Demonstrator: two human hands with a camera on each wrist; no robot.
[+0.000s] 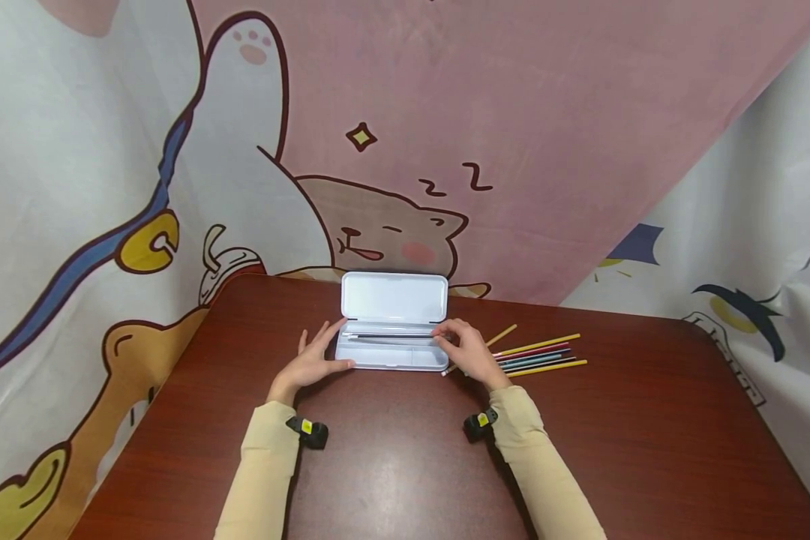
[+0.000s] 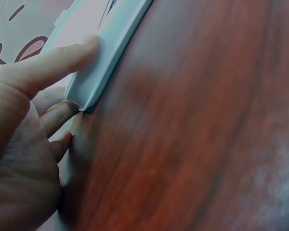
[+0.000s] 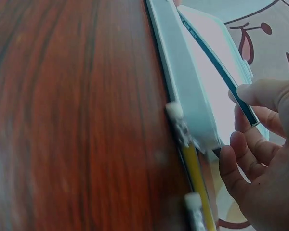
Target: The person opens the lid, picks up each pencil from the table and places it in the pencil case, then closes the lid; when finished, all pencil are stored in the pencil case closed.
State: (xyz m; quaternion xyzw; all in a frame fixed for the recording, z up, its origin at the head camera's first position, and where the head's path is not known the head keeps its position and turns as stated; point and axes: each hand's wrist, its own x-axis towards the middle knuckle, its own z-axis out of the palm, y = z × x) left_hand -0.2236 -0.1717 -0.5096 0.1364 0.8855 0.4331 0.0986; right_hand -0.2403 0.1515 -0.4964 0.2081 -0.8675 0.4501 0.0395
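Observation:
A white pencil case (image 1: 381,359) lies on the table with its lid (image 1: 394,297) standing up at the back. My left hand (image 1: 313,362) holds the case's left end, thumb (image 2: 70,60) over the front rim and the other fingers spread at the end and back corner. Between thumb and fingertips, my right hand (image 1: 468,351) pinches a dark pencil (image 3: 216,62) near its flat, unsharpened end. This pencil stretches lengthwise over the open case, its far end close to the left side. A low divider shows in the case's front section.
Several loose pencils, yellow, red and dark, lie fanned out on the table to the right of the case, partly behind my right hand. One yellow pencil (image 3: 195,173) with a white eraser lies close to the case's right end. A printed cloth (image 1: 547,112) hangs behind the brown table (image 1: 391,465).

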